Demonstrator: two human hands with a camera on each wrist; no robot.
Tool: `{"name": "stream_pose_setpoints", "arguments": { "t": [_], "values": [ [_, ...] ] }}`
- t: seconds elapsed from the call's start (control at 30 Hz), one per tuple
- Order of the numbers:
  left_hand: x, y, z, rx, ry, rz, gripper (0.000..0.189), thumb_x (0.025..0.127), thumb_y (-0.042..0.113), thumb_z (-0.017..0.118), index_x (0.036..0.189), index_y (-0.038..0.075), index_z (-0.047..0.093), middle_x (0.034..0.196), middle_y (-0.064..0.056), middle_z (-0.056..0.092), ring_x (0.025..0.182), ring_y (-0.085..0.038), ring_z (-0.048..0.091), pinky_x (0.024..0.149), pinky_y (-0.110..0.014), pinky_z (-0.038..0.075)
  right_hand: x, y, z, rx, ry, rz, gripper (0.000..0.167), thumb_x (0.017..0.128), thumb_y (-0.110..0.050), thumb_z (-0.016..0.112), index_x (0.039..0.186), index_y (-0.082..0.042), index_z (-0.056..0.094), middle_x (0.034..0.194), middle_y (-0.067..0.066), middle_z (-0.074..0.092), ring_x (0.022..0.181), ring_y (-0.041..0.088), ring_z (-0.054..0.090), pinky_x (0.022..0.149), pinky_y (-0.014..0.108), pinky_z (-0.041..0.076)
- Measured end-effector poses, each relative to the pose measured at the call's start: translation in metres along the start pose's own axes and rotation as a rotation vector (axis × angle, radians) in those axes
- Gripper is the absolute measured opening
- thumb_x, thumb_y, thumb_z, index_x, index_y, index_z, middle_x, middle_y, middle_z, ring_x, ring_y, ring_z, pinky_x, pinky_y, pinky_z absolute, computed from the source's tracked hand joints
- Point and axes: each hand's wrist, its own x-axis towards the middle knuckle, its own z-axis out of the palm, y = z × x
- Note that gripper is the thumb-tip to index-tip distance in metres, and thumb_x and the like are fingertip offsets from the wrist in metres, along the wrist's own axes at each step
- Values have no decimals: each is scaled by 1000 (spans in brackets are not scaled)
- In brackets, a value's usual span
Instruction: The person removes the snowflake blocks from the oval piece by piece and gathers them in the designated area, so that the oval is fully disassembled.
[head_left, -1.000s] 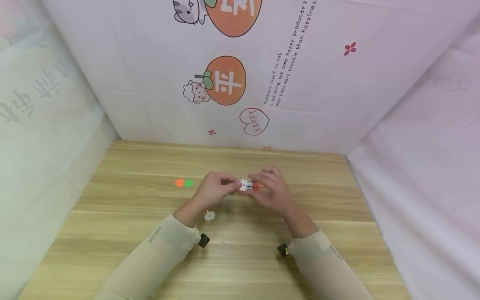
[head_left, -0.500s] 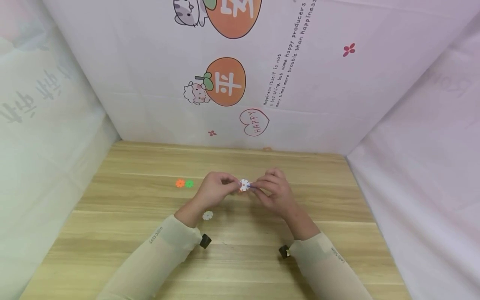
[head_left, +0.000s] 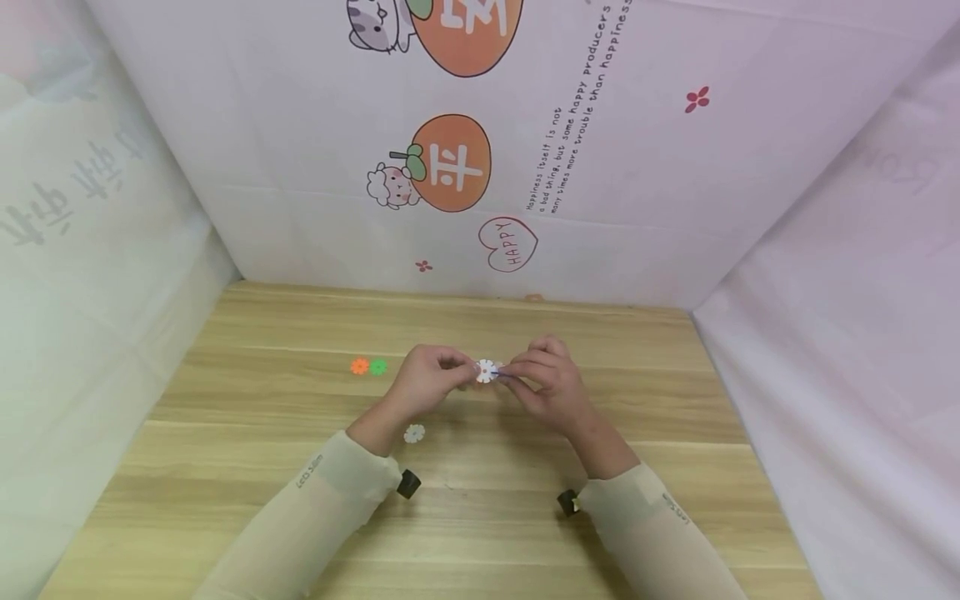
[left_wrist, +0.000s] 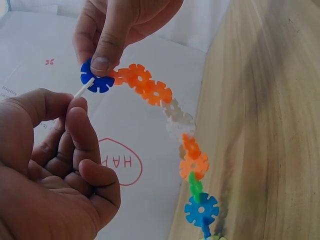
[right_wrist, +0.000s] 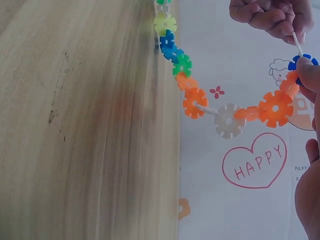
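Observation:
My left hand (head_left: 431, 379) pinches a white notched flower-shaped plastic disc (head_left: 486, 372), which appears edge-on in the left wrist view. My right hand (head_left: 551, 385) pinches a dark blue disc (left_wrist: 103, 86) of the same kind between thumb and fingers. The white disc's edge meets the blue disc's rim at an angle; how deep the slots sit in each other is too small to tell. From the blue disc hangs a chain of linked discs (right_wrist: 275, 109) in orange, white, green, blue and yellow. In the head view the hands mostly hide this chain.
An orange disc (head_left: 360, 367) and a green disc (head_left: 378, 367) lie side by side on the wooden table (head_left: 262, 467). Near my left wrist is a pale disc (head_left: 414, 433). A printed white cloth (head_left: 600, 250) stands behind the table, with more cloth at both sides.
My right fingers have come together on the blue disc, and the red-orange disc between them has gone out of sight. The pale disc near the left wrist has shifted slightly left.

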Motion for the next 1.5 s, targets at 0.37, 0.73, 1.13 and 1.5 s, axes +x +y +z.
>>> {"name": "stream_pose_setpoints", "arguments": {
  "t": [0.37, 0.73, 1.13, 1.5],
  "values": [
    [-5, -5, -11, -88, 24, -71, 18, 95, 29, 73, 100, 12, 80, 97, -8, 77, 89, -20, 71, 87, -42, 56, 0, 5, -2, 4, 12, -7, 11, 80, -9, 89, 86, -10, 80, 85, -2, 77, 77, 23, 57, 79, 40, 40],
    [-14, -25, -76, -62, 147, -143, 30, 97, 37, 73, 109, 10, 77, 101, -5, 76, 95, -25, 68, 97, -50, 50, -13, 19, -27, -39, 22, 38, 18, 73, 0, 90, 86, -9, 80, 85, -1, 78, 74, 22, 55, 80, 38, 37],
    [-25, -57, -110, -96, 243, -198, 40, 97, 35, 75, 117, 1, 74, 110, -15, 74, 97, -25, 69, 96, -47, 54, -16, 16, -28, -32, 15, 51, 22, 70, 3, 91, 86, -8, 80, 84, 0, 77, 76, 24, 53, 81, 41, 37],
    [-31, -85, -135, -51, 306, -285, 41, 95, 36, 77, 120, 4, 72, 114, -10, 74, 105, -26, 67, 102, -49, 48, -15, 15, -29, -33, 20, 46, 20, 71, 2, 90, 86, -7, 80, 84, 1, 77, 76, 24, 53, 80, 40, 37]
  ]
}}
